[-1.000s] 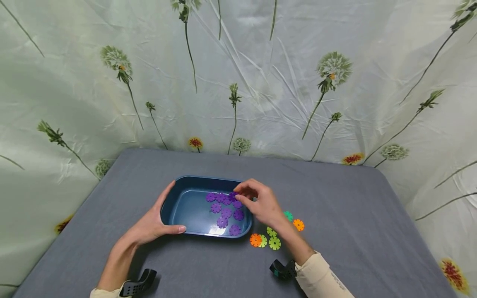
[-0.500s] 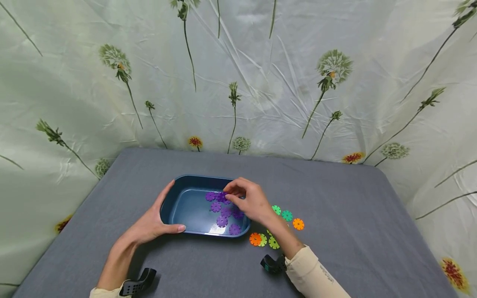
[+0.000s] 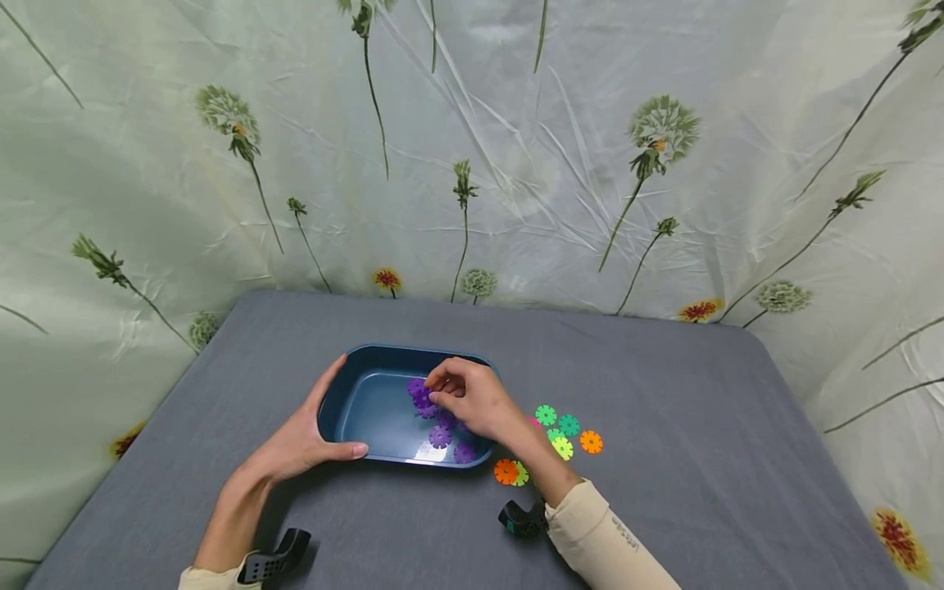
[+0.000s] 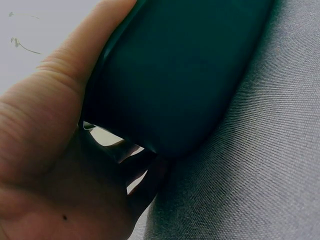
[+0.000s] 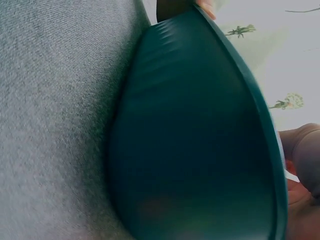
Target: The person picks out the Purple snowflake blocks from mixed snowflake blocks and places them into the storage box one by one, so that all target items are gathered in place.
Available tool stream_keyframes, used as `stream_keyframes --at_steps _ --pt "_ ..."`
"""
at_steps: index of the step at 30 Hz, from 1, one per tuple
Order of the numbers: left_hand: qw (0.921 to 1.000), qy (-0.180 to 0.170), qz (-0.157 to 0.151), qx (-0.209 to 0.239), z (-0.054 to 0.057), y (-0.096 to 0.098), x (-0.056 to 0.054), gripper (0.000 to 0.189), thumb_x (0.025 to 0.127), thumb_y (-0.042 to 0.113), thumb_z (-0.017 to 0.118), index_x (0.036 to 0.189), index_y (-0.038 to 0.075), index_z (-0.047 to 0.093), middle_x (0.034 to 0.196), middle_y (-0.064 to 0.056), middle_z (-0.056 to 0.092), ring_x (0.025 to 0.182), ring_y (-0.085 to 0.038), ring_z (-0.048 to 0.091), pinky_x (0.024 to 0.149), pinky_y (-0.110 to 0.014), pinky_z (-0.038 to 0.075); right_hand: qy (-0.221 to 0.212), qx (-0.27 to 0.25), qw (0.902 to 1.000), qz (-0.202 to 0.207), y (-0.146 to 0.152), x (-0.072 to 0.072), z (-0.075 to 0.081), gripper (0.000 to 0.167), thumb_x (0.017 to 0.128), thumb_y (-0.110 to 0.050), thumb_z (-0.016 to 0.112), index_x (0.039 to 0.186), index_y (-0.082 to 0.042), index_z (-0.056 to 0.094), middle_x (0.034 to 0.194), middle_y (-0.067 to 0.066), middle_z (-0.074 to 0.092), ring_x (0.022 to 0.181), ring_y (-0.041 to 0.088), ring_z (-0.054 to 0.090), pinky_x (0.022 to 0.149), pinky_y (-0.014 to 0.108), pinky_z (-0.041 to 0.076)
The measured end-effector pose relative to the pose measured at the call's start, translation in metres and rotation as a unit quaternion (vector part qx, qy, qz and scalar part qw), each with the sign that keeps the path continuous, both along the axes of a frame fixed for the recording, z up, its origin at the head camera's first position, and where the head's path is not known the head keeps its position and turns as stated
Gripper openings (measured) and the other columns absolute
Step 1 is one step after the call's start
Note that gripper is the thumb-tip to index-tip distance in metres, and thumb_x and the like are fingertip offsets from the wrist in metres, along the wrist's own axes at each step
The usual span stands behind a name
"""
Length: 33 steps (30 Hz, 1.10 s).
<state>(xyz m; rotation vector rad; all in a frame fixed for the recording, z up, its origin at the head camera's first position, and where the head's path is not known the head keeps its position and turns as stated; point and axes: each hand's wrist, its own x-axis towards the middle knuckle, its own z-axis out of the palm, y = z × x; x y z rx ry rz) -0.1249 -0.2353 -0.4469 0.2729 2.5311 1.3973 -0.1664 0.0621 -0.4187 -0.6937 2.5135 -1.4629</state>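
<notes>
A blue rectangular tray (image 3: 372,422) sits on the grey cloth. My left hand (image 3: 298,442) grips its left end, thumb over the near rim and fingers around the far side; the left wrist view shows the tray wall (image 4: 170,75) inside that grip. Reaching over the tray's right side, my right hand (image 3: 475,401) pinches a purple notched plastic disc (image 3: 422,399) between thumb and fingertips. Several more purple discs (image 3: 440,437) lie in the tray, partly hidden by this hand. In the right wrist view the tray wall (image 5: 190,125) hides the fingertips.
To the right of the tray lie several loose notched discs, among them orange (image 3: 592,442), teal (image 3: 569,424), green (image 3: 546,415) and yellow-green (image 3: 563,447). The right forearm covers part of this group. A flower-patterned curtain (image 3: 531,188) hangs behind the table (image 3: 686,442).
My right hand has moved left across the tray, carrying the pinched purple disc. More loose discs show beyond the right forearm. The left hand keeps its grip on the tray.
</notes>
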Motion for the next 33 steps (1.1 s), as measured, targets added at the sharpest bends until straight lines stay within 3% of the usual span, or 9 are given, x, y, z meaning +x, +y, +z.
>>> stream_keyframes --at_steps 9,20,33 --pt "0.9999 -0.008 0.005 -0.003 -0.001 0.002 -0.002 0.133 0.077 0.026 0.092 0.167 0.039 -0.004 0.173 -0.025 0.006 0.150 -0.055 0.023 0.110 -0.080 0.029 -0.011 0.024 0.9993 0.028 -0.010 -0.003 -0.001 0.007 0.096 -0.003 0.072 0.101 -0.008 0.073 0.097 0.007 0.072 0.083 0.012 0.063 0.074 0.017 0.053" --pt "0.9997 -0.021 0.000 0.012 -0.002 0.002 0.000 0.131 0.079 0.024 0.090 0.167 0.041 -0.005 0.174 -0.024 0.002 0.151 -0.054 0.020 0.109 -0.081 0.029 -0.026 0.067 0.9953 0.065 -0.026 0.000 -0.012 0.006 0.094 -0.002 0.074 0.098 -0.007 0.075 0.086 0.004 0.071 0.074 0.002 0.057 0.068 0.016 0.049" --pt "0.9999 -0.012 0.000 0.008 0.001 0.001 0.000 0.132 0.077 0.023 0.091 0.167 0.041 -0.004 0.174 -0.024 0.002 0.152 -0.054 0.019 0.109 -0.080 0.028 -0.025 0.119 0.9910 0.057 -0.034 0.001 -0.015 0.007 0.095 -0.002 0.073 0.099 -0.007 0.075 0.084 0.002 0.070 0.073 0.001 0.056 0.070 0.017 0.049"
